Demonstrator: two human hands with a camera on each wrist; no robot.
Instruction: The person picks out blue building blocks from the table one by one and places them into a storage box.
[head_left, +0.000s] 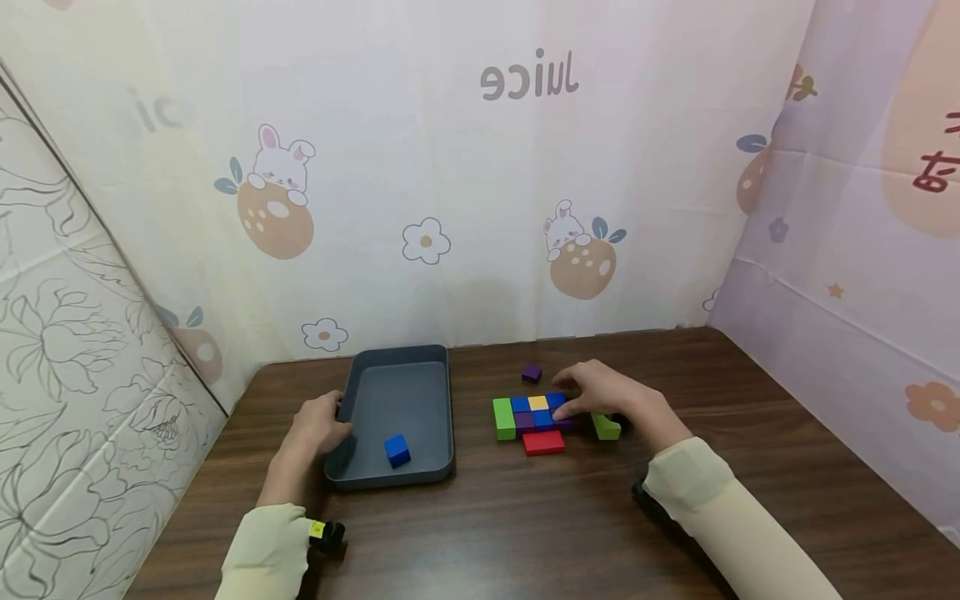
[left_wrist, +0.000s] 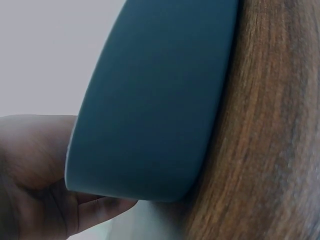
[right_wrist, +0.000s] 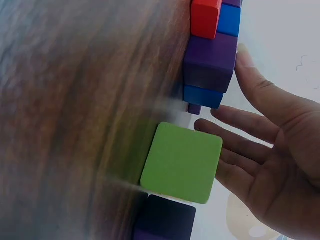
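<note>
My left hand (head_left: 318,425) grips the left rim of a grey tray (head_left: 397,392), thumb at the inner side. A blue cube (head_left: 397,451) lies inside the tray. My right hand (head_left: 603,390) is at the right end of a block group, fingers loosely bent and spread, thumb by a purple block (right_wrist: 210,62). That group has a green block (head_left: 504,418), a yellow block (head_left: 538,402), several blue and purple ones, and a red block (head_left: 543,442) in front. In the right wrist view, the thumb appears to touch the purple block's edge; the fingers reach behind a blue block (right_wrist: 202,96).
A lone purple block (head_left: 531,373) lies behind the group. Under my right wrist sits a green block with a curved cutout (head_left: 606,427). A dark purple block (right_wrist: 167,217) shows beside it in the right wrist view. Printed curtains stand along the brown table's (head_left: 487,533) back.
</note>
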